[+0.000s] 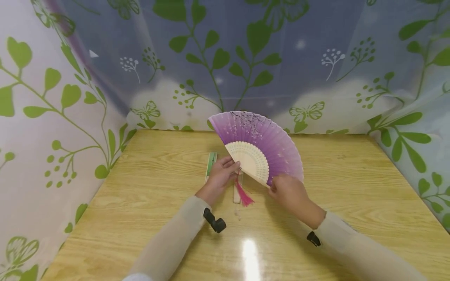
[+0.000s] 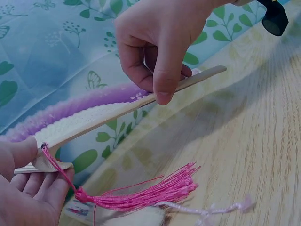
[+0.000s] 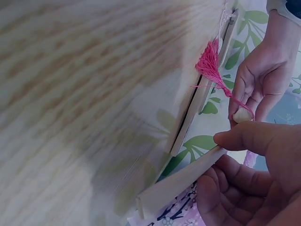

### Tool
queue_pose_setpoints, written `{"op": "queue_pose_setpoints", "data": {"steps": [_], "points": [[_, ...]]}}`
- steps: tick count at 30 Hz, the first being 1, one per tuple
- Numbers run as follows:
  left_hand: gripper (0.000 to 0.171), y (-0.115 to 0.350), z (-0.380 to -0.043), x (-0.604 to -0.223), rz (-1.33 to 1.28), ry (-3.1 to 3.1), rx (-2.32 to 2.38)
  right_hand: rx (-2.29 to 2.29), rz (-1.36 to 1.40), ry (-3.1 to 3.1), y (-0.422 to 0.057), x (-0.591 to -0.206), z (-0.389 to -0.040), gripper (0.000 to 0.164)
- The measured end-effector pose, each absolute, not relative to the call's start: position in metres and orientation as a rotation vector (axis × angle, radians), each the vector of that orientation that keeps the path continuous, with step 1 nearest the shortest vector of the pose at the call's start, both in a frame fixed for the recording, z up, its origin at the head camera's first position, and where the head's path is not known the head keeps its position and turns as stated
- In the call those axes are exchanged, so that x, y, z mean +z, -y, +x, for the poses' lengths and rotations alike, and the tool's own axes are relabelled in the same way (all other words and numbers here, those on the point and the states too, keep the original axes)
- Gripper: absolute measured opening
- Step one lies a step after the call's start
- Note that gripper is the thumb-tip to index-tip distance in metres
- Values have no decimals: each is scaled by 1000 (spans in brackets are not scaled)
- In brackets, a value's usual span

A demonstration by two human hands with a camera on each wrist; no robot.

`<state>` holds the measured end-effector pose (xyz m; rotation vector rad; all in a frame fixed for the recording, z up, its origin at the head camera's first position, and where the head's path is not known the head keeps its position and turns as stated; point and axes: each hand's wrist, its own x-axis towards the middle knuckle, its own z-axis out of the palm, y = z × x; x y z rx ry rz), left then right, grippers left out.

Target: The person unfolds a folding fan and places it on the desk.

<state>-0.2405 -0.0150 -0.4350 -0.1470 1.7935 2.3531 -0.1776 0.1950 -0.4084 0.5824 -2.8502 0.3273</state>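
Observation:
A folding fan (image 1: 277,144) stands spread above the table, its purple cloth printed with dark branches and pale blossoms. Its cream openwork ribs (image 1: 247,156) meet at the pivot, which my left hand (image 1: 219,176) holds between thumb and fingers. At the other side, my right hand (image 1: 291,195) pinches the outer wooden guard stick (image 2: 113,115) with thumb and curled fingers. From the pivot hangs a pink tassel (image 1: 243,193), trailing over the tabletop side in the left wrist view. Part of the cloth near the right hand is hidden by that hand.
Behind the left hand, a narrow green-and-white item (image 1: 212,160) lies on the wooden table (image 1: 158,164). Under the fan lies a slim pale wooden piece (image 1: 237,196) with a light beaded-looking cord (image 2: 230,207). Leaf-printed curtains (image 1: 225,58) enclose the table's back and sides.

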Motion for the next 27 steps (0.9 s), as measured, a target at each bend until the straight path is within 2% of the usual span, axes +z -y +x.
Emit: {"op": "queue_pose_setpoints", "data": {"steps": [6, 20, 24, 27], "points": [[45, -4, -249, -438, -124, -1817, 2321, 354, 544, 2901, -203, -406, -173, 43], [38, -70, -270, -445, -116, -1918, 2234, 495, 512, 3022, -234, -402, -169, 43], [38, -86, -273, -449, -57, -1980, 2208, 457, 471, 3078, -242, -401, -168, 41], [39, -98, -273, -451, -20, -2007, 2193, 397, 443, 3136, -246, -399, -166, 32]]}}
